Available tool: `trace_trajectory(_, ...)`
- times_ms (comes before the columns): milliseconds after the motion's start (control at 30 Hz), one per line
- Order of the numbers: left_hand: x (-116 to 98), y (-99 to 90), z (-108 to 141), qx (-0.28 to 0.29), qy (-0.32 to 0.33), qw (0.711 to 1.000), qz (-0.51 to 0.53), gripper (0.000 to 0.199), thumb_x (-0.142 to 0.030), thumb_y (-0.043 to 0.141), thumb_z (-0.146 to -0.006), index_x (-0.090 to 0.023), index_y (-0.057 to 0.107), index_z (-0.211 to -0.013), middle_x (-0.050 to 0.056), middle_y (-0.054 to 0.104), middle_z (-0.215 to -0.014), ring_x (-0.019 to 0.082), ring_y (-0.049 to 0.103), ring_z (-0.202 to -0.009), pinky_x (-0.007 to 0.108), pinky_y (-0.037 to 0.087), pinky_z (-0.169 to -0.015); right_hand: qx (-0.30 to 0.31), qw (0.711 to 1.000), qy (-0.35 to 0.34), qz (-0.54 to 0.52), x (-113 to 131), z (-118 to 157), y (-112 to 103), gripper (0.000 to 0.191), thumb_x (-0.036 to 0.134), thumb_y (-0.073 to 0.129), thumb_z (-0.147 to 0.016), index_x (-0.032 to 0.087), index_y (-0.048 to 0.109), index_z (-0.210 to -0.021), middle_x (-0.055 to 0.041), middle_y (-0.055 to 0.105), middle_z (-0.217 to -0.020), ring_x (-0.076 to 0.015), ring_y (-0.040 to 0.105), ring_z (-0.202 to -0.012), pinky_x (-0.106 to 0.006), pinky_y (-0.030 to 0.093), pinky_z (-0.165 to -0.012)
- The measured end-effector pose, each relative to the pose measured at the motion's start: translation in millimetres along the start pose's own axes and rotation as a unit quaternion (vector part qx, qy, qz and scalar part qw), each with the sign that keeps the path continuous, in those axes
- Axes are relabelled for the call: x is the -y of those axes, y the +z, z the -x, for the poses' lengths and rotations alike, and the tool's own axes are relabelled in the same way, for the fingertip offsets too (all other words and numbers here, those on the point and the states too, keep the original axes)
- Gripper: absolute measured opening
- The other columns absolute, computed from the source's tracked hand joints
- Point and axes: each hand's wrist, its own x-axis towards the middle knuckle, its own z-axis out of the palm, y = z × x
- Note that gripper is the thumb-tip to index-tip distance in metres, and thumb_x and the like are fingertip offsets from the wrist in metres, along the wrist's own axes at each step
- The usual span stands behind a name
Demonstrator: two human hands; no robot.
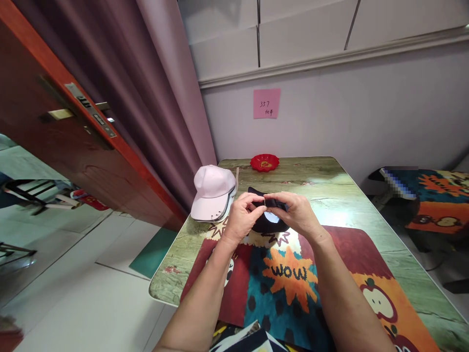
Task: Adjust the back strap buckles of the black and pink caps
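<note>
Over the mat's far edge, both hands are at a black cap (261, 226), partly covered by my fingers. My left hand (242, 215) pinches the cap's strap on its left side, thumb and index finger pressed together. From the other side my right hand (299, 212) grips the same strap, its fingertips close to the left ones. A small shiny bit shows between the fingertips, too small to make out. Below the strap a pale patch is visible within the black cap. Left of my hands, a light pink cap (213, 183) rests on other caps at the table's left edge.
A red scalloped dish (264, 163) stands at the back of the wood-grain table (322, 171). Under my forearms lies a colourful mat (252, 288) marked WOW. A pink note (266, 103) is on the wall. Curtain (172, 98) and wooden door (91, 161) are at left.
</note>
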Motion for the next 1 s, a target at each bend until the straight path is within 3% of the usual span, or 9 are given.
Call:
trace_trajectory(100,-5.4,0.6,1.5,-0.015,0.036,0.997,-0.064,0.015,-0.016,0.070,-0.079,-0.018,0.074,-0.094,0.004,0.066,-0.100,0.007,0.058,-0.065,0.019,0.049,-0.058,-0.007,1.000,-0.002,0.016,-0.8,0.0,1.6,0.023,0.027,0.072,-0.088,0.027,0.075,-0.110,-0.0028,0.079,-0.100,-0.0219,0.073,-0.092,-0.033,0.054,-0.083)
trace_trajectory(233,-11.9,-1.2,4.7,-0.041,0.051,0.994,-0.085,0.016,-0.017,0.070,-0.080,-0.019,0.075,-0.094,0.005,0.066,-0.105,0.007,0.058,-0.065,0.019,0.048,-0.057,-0.013,1.000,-0.016,0.022,-0.2,-0.2,1.1,0.021,0.029,0.072,-0.088,0.027,0.075,-0.108,-0.0037,0.078,-0.097,-0.0216,0.072,-0.089,-0.033,0.054,-0.084)
trace_trajectory(300,-13.6,-3.3,5.4,-0.081,0.035,0.994,-0.069,0.012,-0.021,0.071,-0.080,-0.019,0.074,-0.091,0.005,0.067,-0.101,0.008,0.059,-0.067,0.019,0.048,-0.056,-0.012,0.999,-0.017,0.026,0.5,-0.3,0.1,0.020,0.030,0.072,-0.087,0.027,0.075,-0.107,-0.0036,0.078,-0.095,-0.0214,0.072,-0.088,-0.033,0.054,-0.083)
trace_trajectory(367,-14.1,-4.9,5.8,-0.110,-0.019,0.993,-0.023,0.010,-0.027,0.070,-0.081,-0.018,0.071,-0.084,0.003,0.067,-0.083,0.009,0.057,-0.063,0.018,0.046,-0.052,-0.009,1.000,-0.015,0.026,0.9,-0.3,-0.8,0.020,0.029,0.073,-0.087,0.027,0.075,-0.106,-0.0031,0.077,-0.094,-0.0211,0.071,-0.087,-0.033,0.053,-0.083)
trace_trajectory(433,-14.0,-4.9,6.3,-0.083,-0.111,0.989,0.044,0.018,-0.034,0.070,-0.081,-0.017,0.065,-0.078,-0.001,0.060,-0.064,0.008,0.052,-0.051,0.017,0.040,-0.043,-0.005,1.000,-0.013,0.023,0.8,-0.1,-1.3,0.019,0.029,0.072,-0.087,0.027,0.075,-0.106,-0.0029,0.078,-0.095,-0.0210,0.072,-0.087,-0.033,0.053,-0.082)
trace_trajectory(533,-14.2,-1.7,8.3,-0.005,-0.211,0.969,0.126,0.029,-0.043,0.073,-0.077,-0.016,0.062,-0.074,-0.003,0.057,-0.057,0.006,0.048,-0.041,0.016,0.033,-0.036,0.001,1.000,-0.013,0.017,0.7,0.1,-1.1,0.019,0.029,0.071,-0.088,0.027,0.075,-0.106,-0.0031,0.078,-0.097,-0.0214,0.072,-0.088,-0.032,0.053,-0.081)
trace_trajectory(767,-13.0,0.8,11.4,0.037,-0.235,0.948,0.210,0.036,-0.046,0.077,-0.075,-0.013,0.065,-0.071,0.002,0.064,-0.063,0.006,0.054,-0.042,0.016,0.036,-0.037,0.022,0.999,-0.033,0.020,1.7,0.1,-0.7,0.019,0.025,0.069,-0.089,0.027,0.075,-0.107,-0.0035,0.078,-0.098,-0.0215,0.072,-0.091,-0.032,0.053,-0.084)
trace_trajectory(1000,-12.8,1.0,10.4,0.039,-0.255,0.936,0.238,0.033,-0.042,0.079,-0.072,-0.013,0.062,-0.070,0.000,0.063,-0.063,0.005,0.055,-0.044,0.016,0.036,-0.040,0.028,0.999,-0.031,0.011,1.4,0.8,0.2,0.025,0.023,0.070,-0.086,0.027,0.073,-0.110,-0.0039,0.078,-0.102,-0.0220,0.072,-0.094,-0.033,0.053,-0.085)
